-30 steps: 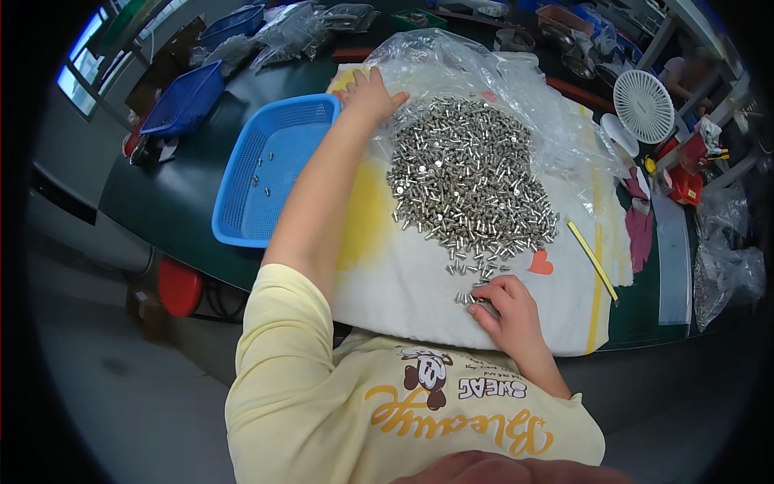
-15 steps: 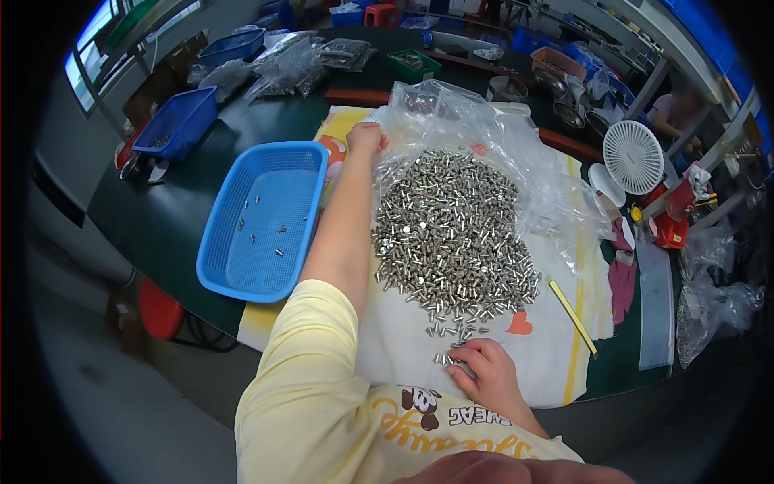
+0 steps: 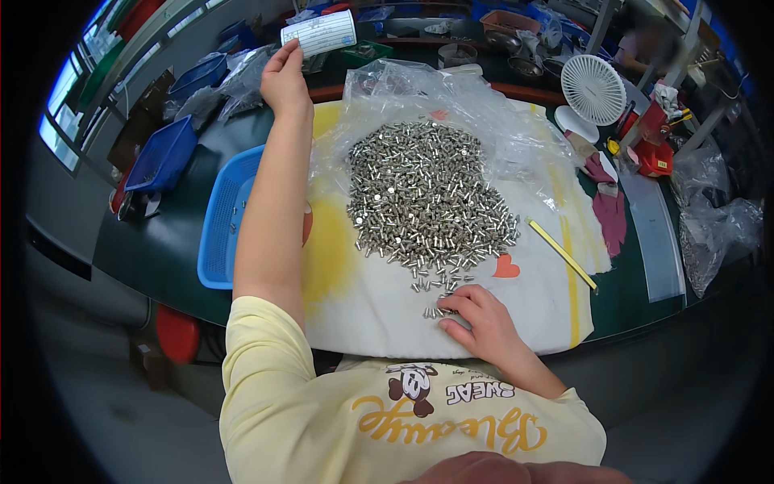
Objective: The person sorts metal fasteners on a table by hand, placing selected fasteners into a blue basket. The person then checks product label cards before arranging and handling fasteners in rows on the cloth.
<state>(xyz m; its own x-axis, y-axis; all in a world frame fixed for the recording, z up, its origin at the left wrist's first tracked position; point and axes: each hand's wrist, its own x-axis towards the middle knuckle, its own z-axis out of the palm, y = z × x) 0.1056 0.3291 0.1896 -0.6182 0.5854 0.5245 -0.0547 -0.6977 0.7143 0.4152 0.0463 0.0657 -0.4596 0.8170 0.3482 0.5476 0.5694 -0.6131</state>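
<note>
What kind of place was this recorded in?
Probably a small workshop or factory sorting area: a large heap of small metal fasteners is spread on a cloth over a dark green worktable, with a light blue plastic basket alongside.

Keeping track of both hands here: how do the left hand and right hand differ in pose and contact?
The left hand reaches far out ahead, while the right hand is close in, over the near part of the white cloth. The left hand pinches a white printed sheet; the right hand curls its fingers by small metal pieces, gripping unclear. Both are bare.
</note>
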